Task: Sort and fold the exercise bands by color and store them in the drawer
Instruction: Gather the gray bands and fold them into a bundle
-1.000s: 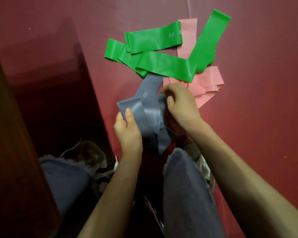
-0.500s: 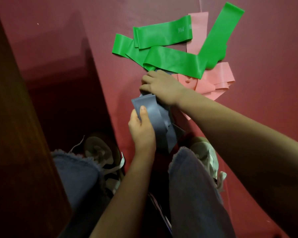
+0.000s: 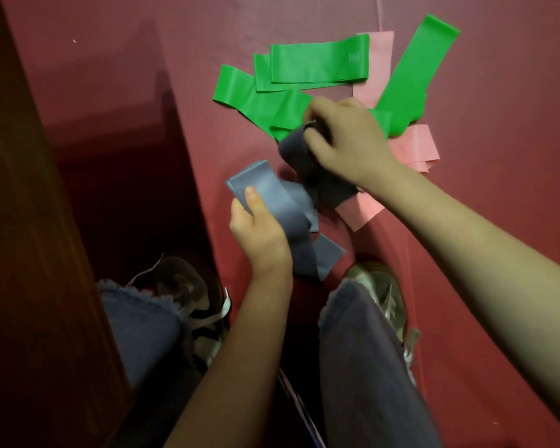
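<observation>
Sorting grey first, we're gripping the folded grey stack (image 3: pixel 272 197) in our left hand (image 3: pixel 259 236), right hand (image 3: pixel 349 143) fingers (image 3: pixel 317 142) clenching another grey band (image 3: pixel 299 158) to add, above green bands (image 3: pixel 317 64) on the floor (image 3: pixel 505 92)

left grip (image 3: pixel 256 234) clasping grey bands (image 3: pixel 274 195), right grip (image 3: pixel 348 143) fisted round them

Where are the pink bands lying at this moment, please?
In the head view the pink bands lie on the red mat, upper right, partly under the green bands and just beyond the right hand, which grips the grey bands.
</observation>
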